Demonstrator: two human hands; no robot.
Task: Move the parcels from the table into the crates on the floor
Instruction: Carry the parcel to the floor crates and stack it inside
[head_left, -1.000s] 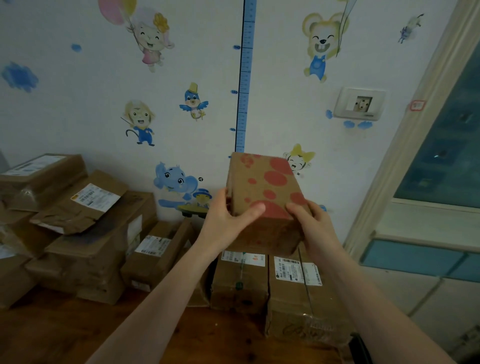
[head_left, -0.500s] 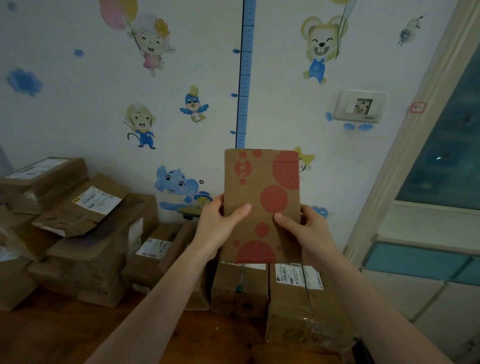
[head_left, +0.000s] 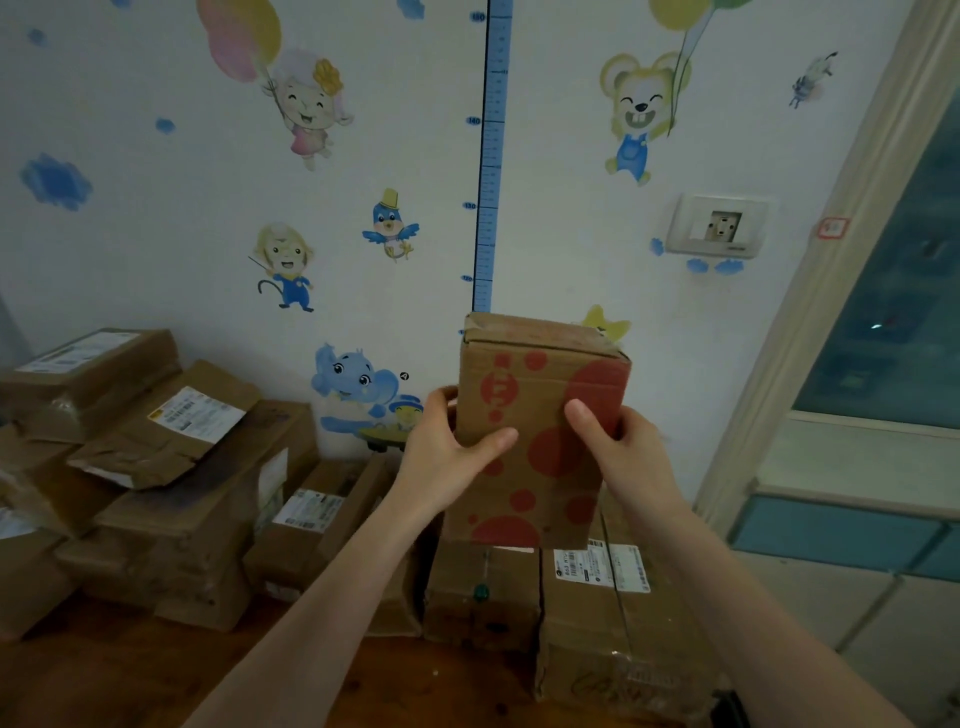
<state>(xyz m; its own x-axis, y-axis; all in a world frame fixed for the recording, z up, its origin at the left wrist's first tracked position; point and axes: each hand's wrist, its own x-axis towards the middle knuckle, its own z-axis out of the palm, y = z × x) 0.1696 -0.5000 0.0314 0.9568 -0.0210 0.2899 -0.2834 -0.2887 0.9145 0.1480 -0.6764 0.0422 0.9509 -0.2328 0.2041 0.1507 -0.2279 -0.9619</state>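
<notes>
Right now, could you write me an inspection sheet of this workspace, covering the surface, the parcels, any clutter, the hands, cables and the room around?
Surface: brown wooden table, with parcels along its far side by the wall.
Job's things: red-spotted box held up above the table; pile of brown parcels at left; more parcels below the box; crates not in view.
Clutter: nothing seen.
Grips: left hand and right hand each hold a side of the red-spotted box, thumbs on its front.
Cables: nothing seen.
Surroundings: wall with cartoon stickers, blue height chart, wall socket; glazed frame at right.
</notes>
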